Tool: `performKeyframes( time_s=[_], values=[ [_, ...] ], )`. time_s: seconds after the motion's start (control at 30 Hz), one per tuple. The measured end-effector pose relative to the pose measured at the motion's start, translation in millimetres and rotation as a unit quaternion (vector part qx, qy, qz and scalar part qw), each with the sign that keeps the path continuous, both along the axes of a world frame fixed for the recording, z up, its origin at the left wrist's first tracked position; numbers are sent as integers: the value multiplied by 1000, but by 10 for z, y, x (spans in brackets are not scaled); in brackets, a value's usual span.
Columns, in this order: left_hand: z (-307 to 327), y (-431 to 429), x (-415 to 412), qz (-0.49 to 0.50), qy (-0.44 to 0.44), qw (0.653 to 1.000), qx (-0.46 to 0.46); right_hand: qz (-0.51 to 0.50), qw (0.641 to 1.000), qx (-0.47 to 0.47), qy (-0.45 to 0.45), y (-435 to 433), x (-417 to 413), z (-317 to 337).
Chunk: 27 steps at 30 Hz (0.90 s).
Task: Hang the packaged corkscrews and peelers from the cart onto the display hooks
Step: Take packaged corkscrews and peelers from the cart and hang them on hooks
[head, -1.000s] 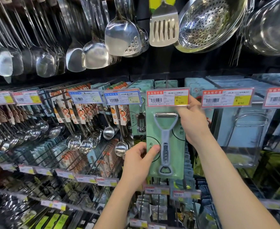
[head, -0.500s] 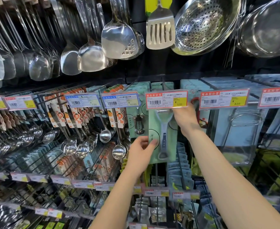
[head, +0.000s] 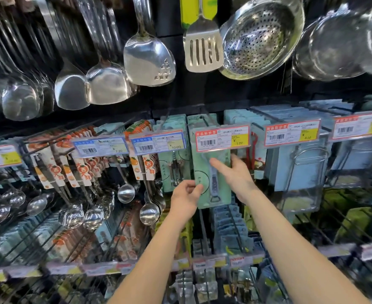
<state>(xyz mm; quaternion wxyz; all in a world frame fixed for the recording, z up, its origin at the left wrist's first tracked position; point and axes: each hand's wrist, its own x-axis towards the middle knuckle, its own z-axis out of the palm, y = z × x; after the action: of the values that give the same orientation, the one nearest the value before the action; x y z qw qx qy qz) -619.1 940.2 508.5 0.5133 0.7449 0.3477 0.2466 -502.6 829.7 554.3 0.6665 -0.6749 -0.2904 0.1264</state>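
Observation:
A packaged peeler on a pale green card [head: 219, 189] hangs on the display hook [head: 204, 120] behind the red-framed 5.00 price tag [head: 222, 137]. My left hand [head: 186, 198] pinches the card's lower left edge. My right hand [head: 235, 174] lies against the card's front, index finger stretched left across the peeler. A packaged corkscrew [head: 175, 170] hangs on the neighbouring hook to the left, under the blue 10.00 tag. The cart is out of view.
Steel ladles [head: 108, 84], a slotted turner [head: 202, 51] and a colander [head: 261, 38] hang overhead. Carded spoons [head: 125, 191] fill hooks to the left; blue-carded wire racks [head: 301, 161] hang to the right. Lower hooks hold more packets behind a price rail [head: 224, 262].
The card has slid further back on the hook, under the price tag. My right hand came down from the card's top to its front. The view has drifted upward.

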Motion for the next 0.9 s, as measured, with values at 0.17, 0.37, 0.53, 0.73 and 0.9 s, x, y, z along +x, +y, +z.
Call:
performKeyframes(
  time_s=[0.17, 0.37, 0.53, 0.73, 0.9],
  values=[
    [166, -70, 20, 11, 69, 993, 93, -66, 992, -101, -28, 202, 64, 42],
    [122, -267, -252, -59, 96, 959, 261, -150, 972, -179, -6, 175, -15, -153],
    [71, -430, -274, -166, 66, 942, 283, -217, 968, -124, -19, -334, -222, -369],
    [36, -1061, -13, -302, 26, 884, 357, -339, 922, -172, -71, -1464, -446, -537],
    [-83, -2041, 306, -398, 14, 825, 401, -387, 844, -367, -62, -2656, -560, -719]
  ],
)
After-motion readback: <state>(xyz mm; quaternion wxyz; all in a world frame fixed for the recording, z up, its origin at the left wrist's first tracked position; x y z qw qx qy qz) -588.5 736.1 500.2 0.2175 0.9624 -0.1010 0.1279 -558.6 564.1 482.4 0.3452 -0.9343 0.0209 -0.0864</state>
